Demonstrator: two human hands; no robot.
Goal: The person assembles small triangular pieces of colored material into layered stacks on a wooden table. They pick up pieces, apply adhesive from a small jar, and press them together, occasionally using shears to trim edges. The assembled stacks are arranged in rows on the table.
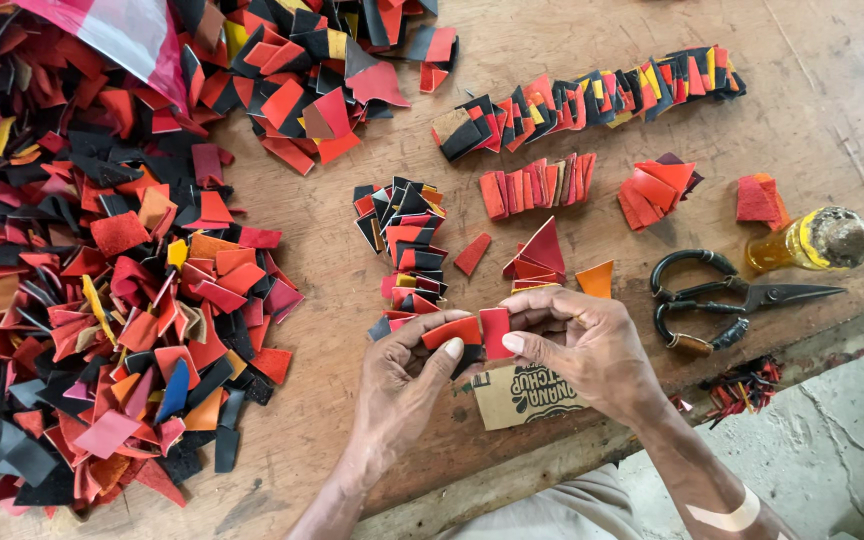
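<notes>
Grip: both hands pinch small leather pieces between thumb and fingertips; left hand (404,372) closed on an orange-red piece (452,331), right hand (580,345) closed on a red piece (495,331), the two pieces side by side and seemingly overlapping at their inner edges
Where the pieces are: held just above the worktop (352,420) near its front edge, over a scrap of printed cardboard (524,392) that lies under the right hand
Step in hand: by the look of it, lining up one cut piece against the other, as in the fanned rows further off
Beyond the grip: a short stack of red and black pieces (404,240) just past the left thumb; a small red cluster (535,262) and an orange triangle (596,279) just past the right fingers
Further beyond: a red row (537,185), and a long overlapped row of black, red and yellow pieces (592,98) well apart from the hands
Left of the grip: a big loose heap of scraps (102,280), red, black, orange, with a plastic bag (132,35) at its far end
Right of the grip: black-handled scissors (722,297), shut, near the right wrist; a yellow bottle (802,243) lying just past them
Next move calls for: probably keeping both edges square while the overlap is set, with a steady pinch so neither piece slips
</notes>
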